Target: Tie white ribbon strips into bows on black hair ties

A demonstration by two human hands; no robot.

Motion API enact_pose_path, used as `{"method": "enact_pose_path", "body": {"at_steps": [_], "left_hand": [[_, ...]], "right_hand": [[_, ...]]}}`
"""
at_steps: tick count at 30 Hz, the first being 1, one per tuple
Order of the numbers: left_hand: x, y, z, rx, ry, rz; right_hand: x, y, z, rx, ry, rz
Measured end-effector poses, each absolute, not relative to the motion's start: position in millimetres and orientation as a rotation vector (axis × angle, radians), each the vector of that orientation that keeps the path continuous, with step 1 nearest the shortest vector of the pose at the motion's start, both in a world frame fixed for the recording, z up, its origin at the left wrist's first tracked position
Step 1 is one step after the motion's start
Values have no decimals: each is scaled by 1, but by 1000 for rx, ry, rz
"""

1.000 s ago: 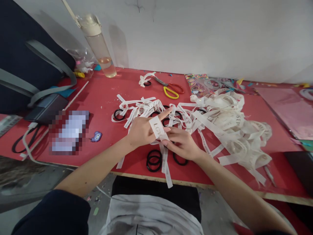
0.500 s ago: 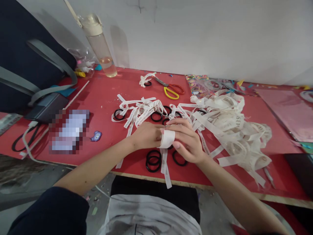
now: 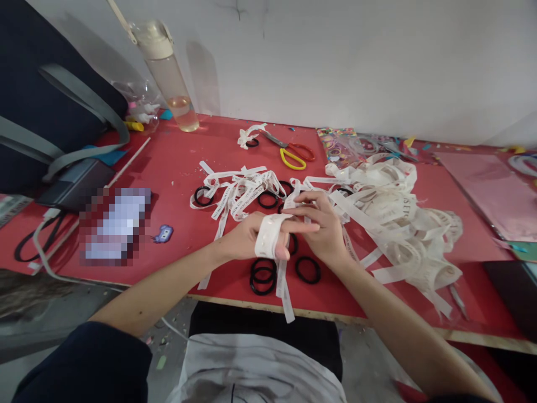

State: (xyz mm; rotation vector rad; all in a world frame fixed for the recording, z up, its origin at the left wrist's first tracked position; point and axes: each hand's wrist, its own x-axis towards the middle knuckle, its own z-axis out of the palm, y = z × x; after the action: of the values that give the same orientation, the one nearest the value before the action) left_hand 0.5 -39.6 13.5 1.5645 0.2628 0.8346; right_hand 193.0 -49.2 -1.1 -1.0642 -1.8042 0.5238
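White ribbon point(image 3: 267, 237) is looped in a wide band round the fingers of my left hand point(image 3: 241, 238), above the front part of the red table. Close on its right, my right hand point(image 3: 323, 232) has bent fingers at my left fingertips, pinching the ribbon; its thumb is hidden. A ribbon tail point(image 3: 285, 296) hangs down over the table's front edge. Black hair ties point(image 3: 263, 277) lie below my hands, with another black ring point(image 3: 307, 270) to their right. Behind my hands is a tangle of printed ribbon strips point(image 3: 239, 193) with more black rings.
A large ribbon heap point(image 3: 403, 224) lies to the right. Scissors point(image 3: 293, 159) with red and yellow handles are behind. A bottle point(image 3: 180, 95) stands at the back left, near a phone point(image 3: 117, 224), a power bank point(image 3: 79, 182) and a dark bag point(image 3: 50, 84).
The ribbon band sits further left, round my left fingers, whose tips now show. My right hand has shifted slightly, and its thumb has gone out of sight.
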Motion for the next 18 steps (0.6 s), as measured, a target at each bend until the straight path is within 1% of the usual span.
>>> {"method": "enact_pose_path", "body": {"at_steps": [2, 5, 11, 18], "left_hand": [[2, -37, 12, 1373, 351, 932], [4, -33, 11, 1201, 491, 1009], [8, -31, 8, 1174, 675, 1010], [13, -38, 5, 1225, 692, 953]], "right_hand": [[192, -50, 1, -1064, -1786, 403], [189, -55, 3, -992, -1807, 374], [177, -71, 2, -918, -1795, 474], [170, -75, 0, -909, -1702, 772]]}}
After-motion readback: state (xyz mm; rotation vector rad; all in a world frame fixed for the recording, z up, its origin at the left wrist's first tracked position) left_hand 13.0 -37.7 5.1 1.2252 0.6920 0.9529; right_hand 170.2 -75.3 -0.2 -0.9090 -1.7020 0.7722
